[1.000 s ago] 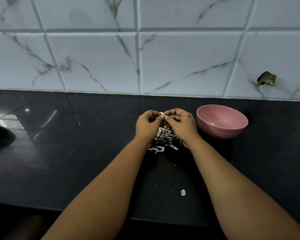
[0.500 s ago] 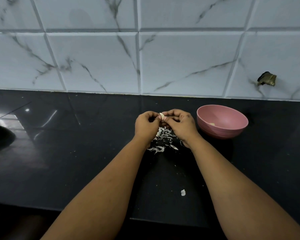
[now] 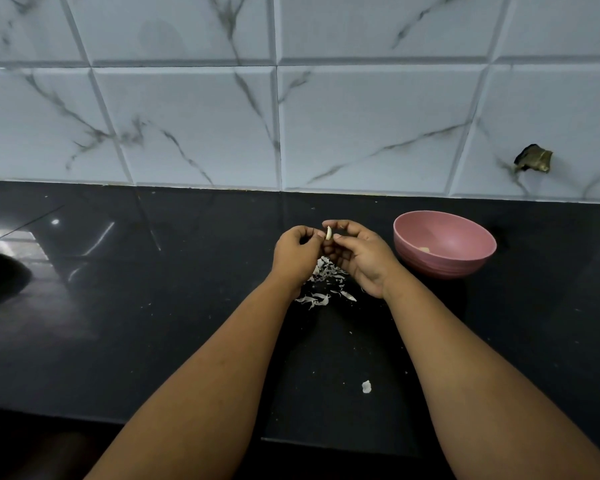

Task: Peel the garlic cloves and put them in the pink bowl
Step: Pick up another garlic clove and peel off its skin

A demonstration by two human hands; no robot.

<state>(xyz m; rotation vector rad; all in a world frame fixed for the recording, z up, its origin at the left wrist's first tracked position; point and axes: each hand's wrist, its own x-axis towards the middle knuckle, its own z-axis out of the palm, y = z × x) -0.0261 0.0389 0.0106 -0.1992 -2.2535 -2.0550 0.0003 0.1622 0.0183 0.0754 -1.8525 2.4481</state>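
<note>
Head view: garlic clove point(image 3: 329, 233) upright, pinched by right hand point(image 3: 359, 256).

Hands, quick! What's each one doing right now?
Left hand: fingers curled, pinching the garlic clove.
Right hand: pinching the same clove between thumb and fingertip.

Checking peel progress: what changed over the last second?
The right hand turned more palm-up and now pinches the garlic clove, which stands out more between it and the left hand. The left hand's fingers touch the clove. Pink bowl, pile of skins and loose scrap stayed put.
</note>
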